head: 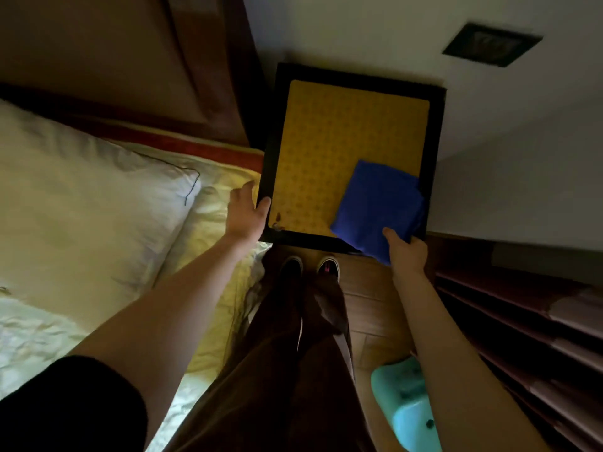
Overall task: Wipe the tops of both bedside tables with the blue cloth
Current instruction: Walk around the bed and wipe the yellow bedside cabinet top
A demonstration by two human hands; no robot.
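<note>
A bedside table [329,138] with a black frame and a yellow patterned top stands between the bed and the wall. A folded blue cloth [378,203] lies on its near right corner and hangs a little over the front edge. My right hand [406,251] grips the cloth's near edge, thumb on top. My left hand [248,210] holds the table's near left corner, with the thumb on the black rim. Only this one table is in view.
The bed with a white pillow [88,197] and yellowish sheet [218,256] lies on the left, its brown headboard [130,60] behind. A slatted wooden unit [528,321] stands on the right. A turquoise object [404,399] sits on the wooden floor by my feet.
</note>
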